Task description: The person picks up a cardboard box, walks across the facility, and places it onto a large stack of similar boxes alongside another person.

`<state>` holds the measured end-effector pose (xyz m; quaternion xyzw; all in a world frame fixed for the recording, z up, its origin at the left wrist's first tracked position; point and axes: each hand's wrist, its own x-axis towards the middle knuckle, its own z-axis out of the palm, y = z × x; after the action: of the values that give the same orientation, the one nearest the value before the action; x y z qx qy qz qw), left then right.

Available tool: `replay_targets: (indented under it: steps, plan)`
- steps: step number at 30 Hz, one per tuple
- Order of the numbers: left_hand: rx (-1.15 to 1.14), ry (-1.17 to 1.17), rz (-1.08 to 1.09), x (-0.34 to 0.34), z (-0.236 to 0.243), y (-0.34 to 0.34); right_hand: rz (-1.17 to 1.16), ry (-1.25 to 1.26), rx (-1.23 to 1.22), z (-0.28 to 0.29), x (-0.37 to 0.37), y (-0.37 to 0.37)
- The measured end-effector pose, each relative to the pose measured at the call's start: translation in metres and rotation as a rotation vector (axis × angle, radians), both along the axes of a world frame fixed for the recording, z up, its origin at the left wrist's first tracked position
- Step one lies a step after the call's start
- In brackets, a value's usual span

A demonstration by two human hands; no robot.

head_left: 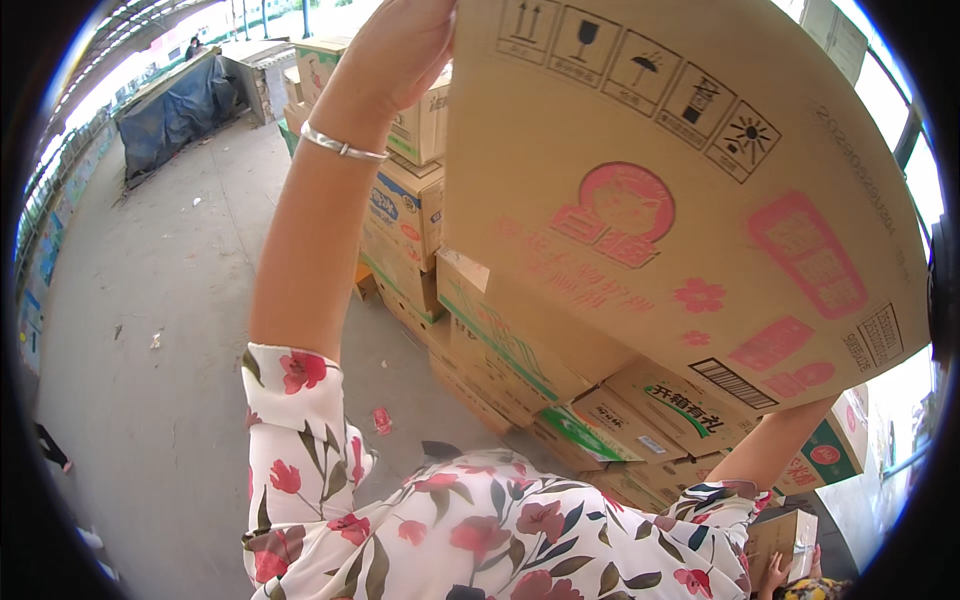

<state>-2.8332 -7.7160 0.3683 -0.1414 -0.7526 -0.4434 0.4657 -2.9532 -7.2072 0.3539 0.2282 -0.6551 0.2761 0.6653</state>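
Note:
A large brown cardboard box (560, 130) with pink print and black handling symbols is raised in front of me and tilted. My left hand (415, 50) grips its left edge, up near the top of the view, the fingertips partly out of sight. My right forearm (785, 440) reaches up behind the box's lower right corner, and the box hides that hand. Behind and below the box, several stacked cartons (490, 330) show, some with green bands. A flattened-looking carton top (670, 410) with dark and green print lies among them.
More cartons (405, 210) are piled left of the raised box. A dark tarp (185, 110) covers a low structure at the far left on the concrete floor (180, 330). Red litter (382, 420) lies near me. At the lower right, another person's hands (775, 575) hold a small carton (785, 540).

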Motion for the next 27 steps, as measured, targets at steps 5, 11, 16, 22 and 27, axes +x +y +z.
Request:
replay_targets:
  steps: [5,11,16,22,27]
  plan:
    - [0.131,0.012,-0.205,-0.019,0.004,0.006,0.229,-0.171,-0.059,-0.011,-0.026,-0.078]
    - [0.274,-0.097,-0.286,-0.028,0.002,-0.007,0.406,-0.327,-0.104,-0.038,-0.045,-0.114]
    - [0.354,0.028,-0.415,-0.022,0.002,0.008,0.461,-0.389,-0.121,-0.045,-0.054,-0.130]
    - [0.470,0.047,-0.246,-0.023,-0.022,-0.030,0.518,-0.447,-0.117,-0.049,-0.067,-0.157]
    - [0.499,0.018,-0.135,-0.021,-0.036,-0.053,0.527,-0.483,-0.114,-0.052,-0.067,-0.164]
